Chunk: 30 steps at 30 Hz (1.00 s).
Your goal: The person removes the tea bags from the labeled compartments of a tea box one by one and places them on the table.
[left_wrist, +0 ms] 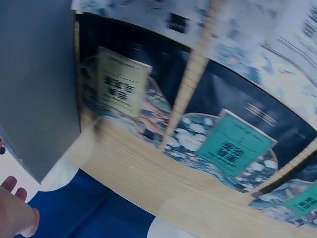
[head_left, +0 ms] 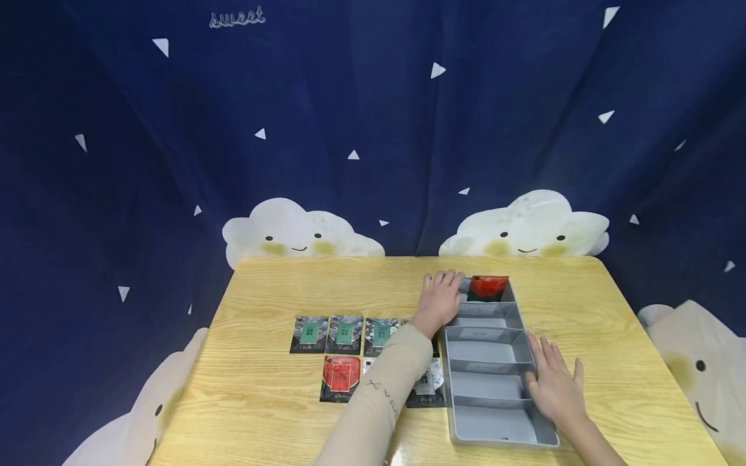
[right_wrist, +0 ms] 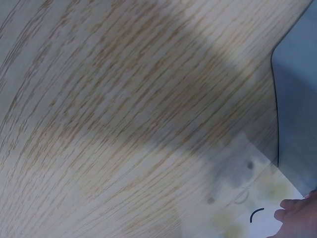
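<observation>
A long grey divided tray (head_left: 492, 414) lies lengthwise on the table. In its far compartment leans a red and black packet (head_left: 488, 288). My left hand (head_left: 440, 301) is at the far left corner of the tray, its fingers by the rim near that packet; nothing shows in its grasp. My right hand (head_left: 556, 385) rests along the tray's right side, fingers extended and thumb spread. Left of the tray lie flat packets in two rows: green-labelled ones (head_left: 344, 333) behind, a red one (head_left: 340, 377) and pale-patterned ones (head_left: 428, 387) in front. My left forearm covers some of them.
The other tray compartments hold nothing visible. In the left wrist view, a yellowish-labelled packet (left_wrist: 121, 89) lies close beside the tray wall (left_wrist: 39, 74). A dark blue curtain (head_left: 350, 97) with clouds hangs behind the wooden table (head_left: 262, 401).
</observation>
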### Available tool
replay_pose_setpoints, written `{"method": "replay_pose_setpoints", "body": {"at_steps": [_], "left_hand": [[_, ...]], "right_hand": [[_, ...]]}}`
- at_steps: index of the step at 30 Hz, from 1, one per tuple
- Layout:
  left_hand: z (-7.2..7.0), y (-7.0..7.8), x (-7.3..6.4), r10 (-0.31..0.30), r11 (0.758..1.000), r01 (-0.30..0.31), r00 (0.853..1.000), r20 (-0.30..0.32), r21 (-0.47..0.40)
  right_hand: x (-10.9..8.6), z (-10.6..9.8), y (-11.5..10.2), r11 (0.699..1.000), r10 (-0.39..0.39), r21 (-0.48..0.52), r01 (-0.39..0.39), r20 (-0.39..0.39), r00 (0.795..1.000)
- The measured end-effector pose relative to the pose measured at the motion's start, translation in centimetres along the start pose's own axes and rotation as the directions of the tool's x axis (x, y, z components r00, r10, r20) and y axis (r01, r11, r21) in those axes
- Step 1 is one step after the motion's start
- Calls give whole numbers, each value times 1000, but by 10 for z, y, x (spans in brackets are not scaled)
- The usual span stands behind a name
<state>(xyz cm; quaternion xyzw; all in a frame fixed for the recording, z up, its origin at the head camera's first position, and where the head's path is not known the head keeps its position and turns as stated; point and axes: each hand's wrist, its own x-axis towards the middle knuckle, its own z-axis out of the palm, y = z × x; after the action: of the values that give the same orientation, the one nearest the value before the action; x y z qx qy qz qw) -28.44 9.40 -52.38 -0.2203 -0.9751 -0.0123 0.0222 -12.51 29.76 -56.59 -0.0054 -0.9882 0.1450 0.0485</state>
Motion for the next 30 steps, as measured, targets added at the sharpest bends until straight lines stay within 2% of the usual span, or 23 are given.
{"method": "replay_pose_setpoints", "body": {"at_steps": [5,16,24,30], "left_hand": [[-2,13,10,-26,999,29,996,91,-30],[-5,30,17,-37,999,40,985,167,-17],[-6,35,22,7,1000,-2,986,165,-30],[-7,40,19,39,998,-44,991,128,42]], "right_hand": [[1,-1,-2,1000,1,10,-1,2,1000],[3,-1,-2,1000,-7,22,8,-4,1000],[4,-1,-2,1000,-9,25,9,-8,1000],[2,-1,0,999,-3,33,4,-5,1000]]}}
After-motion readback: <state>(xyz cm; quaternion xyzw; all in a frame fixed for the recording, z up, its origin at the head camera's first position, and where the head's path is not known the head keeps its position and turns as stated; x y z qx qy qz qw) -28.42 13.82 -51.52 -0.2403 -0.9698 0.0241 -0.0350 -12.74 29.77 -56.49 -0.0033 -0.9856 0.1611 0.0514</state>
